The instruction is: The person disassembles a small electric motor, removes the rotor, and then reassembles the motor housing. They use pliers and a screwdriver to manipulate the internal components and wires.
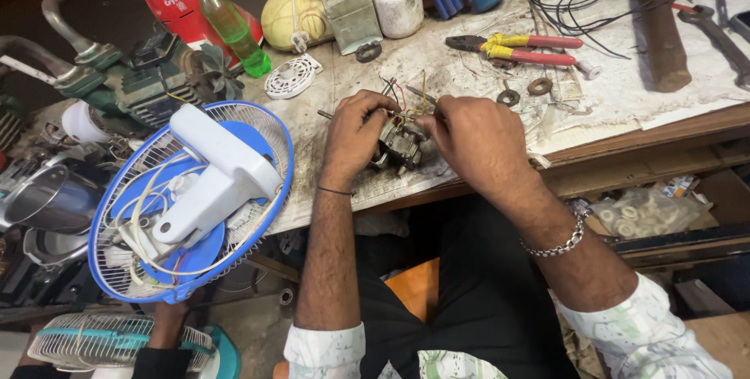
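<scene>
From the head view, I have my left hand [355,135] and right hand [475,138] closed around a small motor [401,144], gripping it from both sides close to the near edge of the table [484,74]. Its coloured wires [402,99] point away from me; I cannot tell its long axis. A blue fan [187,199] crowds the left, pliers [516,47] lie beyond, with bare table between.
</scene>
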A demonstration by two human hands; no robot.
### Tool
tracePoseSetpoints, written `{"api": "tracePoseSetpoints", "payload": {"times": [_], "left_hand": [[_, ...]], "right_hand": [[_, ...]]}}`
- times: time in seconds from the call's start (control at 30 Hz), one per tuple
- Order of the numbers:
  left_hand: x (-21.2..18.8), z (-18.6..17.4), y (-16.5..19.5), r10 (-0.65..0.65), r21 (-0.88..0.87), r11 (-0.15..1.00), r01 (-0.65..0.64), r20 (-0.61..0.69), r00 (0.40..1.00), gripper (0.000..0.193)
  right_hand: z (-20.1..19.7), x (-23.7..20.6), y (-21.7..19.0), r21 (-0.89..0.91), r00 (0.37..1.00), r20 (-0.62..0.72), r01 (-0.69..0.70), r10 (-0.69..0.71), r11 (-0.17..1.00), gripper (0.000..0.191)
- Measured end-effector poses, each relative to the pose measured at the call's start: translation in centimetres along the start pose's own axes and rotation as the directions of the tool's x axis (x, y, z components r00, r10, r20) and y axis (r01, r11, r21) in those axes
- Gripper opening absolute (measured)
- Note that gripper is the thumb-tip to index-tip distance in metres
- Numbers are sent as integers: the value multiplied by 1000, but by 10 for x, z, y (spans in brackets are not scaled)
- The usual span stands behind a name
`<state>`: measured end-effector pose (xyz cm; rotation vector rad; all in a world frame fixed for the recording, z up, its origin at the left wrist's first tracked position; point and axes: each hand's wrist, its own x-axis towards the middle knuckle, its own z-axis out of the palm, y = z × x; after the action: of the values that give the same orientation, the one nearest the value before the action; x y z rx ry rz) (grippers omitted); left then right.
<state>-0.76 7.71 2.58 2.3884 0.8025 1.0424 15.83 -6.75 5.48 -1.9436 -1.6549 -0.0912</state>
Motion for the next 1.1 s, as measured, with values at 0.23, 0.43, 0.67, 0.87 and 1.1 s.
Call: {"api": "tracePoseSetpoints", "payload": {"times": [0.23, 0.43, 0.67, 0.87, 1.1], "left_hand": [[-1, 0, 6, -51, 2, 999, 51, -3, 999, 19], [-1, 0, 15, -88, 7, 996, 88, -24, 996, 19], [-2, 1, 18, -177, 10, 984, 177, -37, 984, 19], [0, 2, 16, -144, 32, 989, 146, -48, 988, 18], [0, 3, 13, -148, 65, 986, 151, -43, 988, 19]], "right_hand": [[-2, 4, 6, 154, 945, -218, 278, -242, 948, 38], [2, 7, 6, 20, 997, 65, -32, 30, 999, 33], [2, 9, 13, 178, 958, -174, 258, -228, 950, 31], [7, 10, 10, 101, 998, 51, 19, -24, 995, 23], [7, 10, 16, 224, 927, -265, 328, -267, 917, 25]]}}
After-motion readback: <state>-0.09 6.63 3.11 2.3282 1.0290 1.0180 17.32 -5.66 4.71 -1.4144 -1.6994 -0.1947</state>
